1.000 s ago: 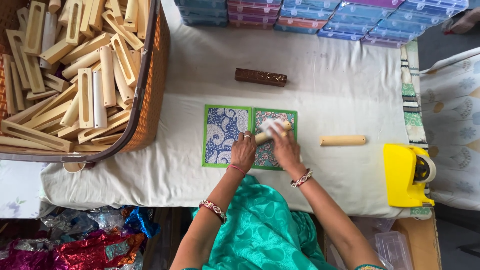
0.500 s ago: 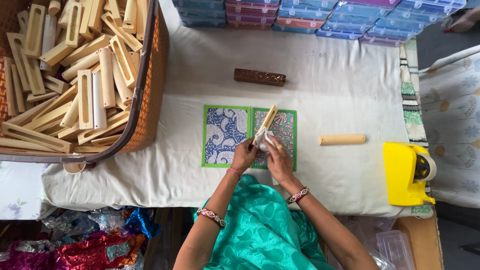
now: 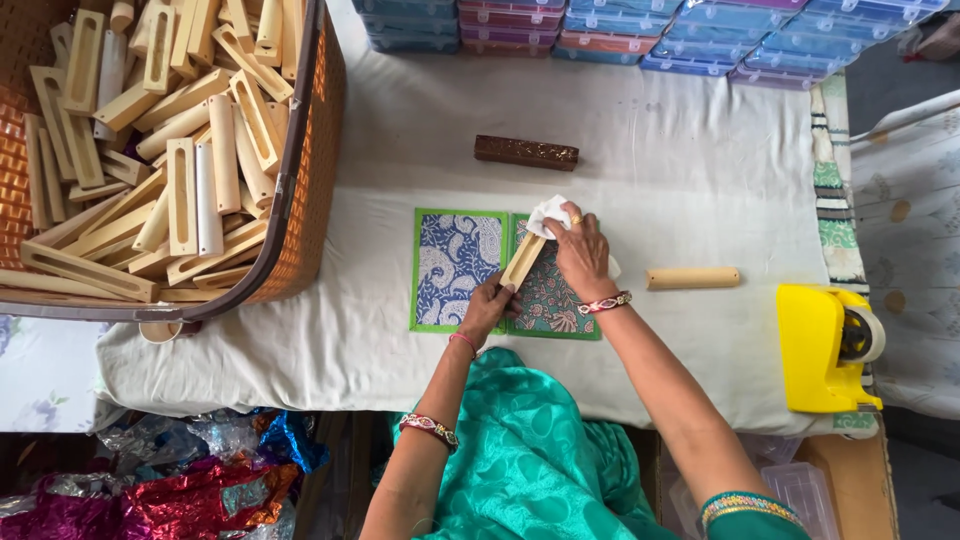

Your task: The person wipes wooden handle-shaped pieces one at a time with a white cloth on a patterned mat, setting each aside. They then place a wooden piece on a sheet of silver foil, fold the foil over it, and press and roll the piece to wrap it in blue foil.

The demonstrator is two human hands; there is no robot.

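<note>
Two hands on one wooden piece (image 3: pixel 523 261). Left hand (image 3: pixel 487 310) clamps lower end; right hand (image 3: pixel 578 250), closed on white cloth (image 3: pixel 547 213), presses upper end. Long axis diagonal, rising from left hand toward right hand, above patterned sheets (image 3: pixel 460 268) on worktop (image 3: pixel 700 180). Wooden roll (image 3: pixel 692 278) lies well right of right hand.

Flat rectangular plastic boxes (image 3: pixel 650 30), blue, pink and purple, stand stacked in a row along the surface's far edge. Crinkled foil wrappers (image 3: pixel 180 490), red, magenta, blue and silver, lie below its near-left corner.
</note>
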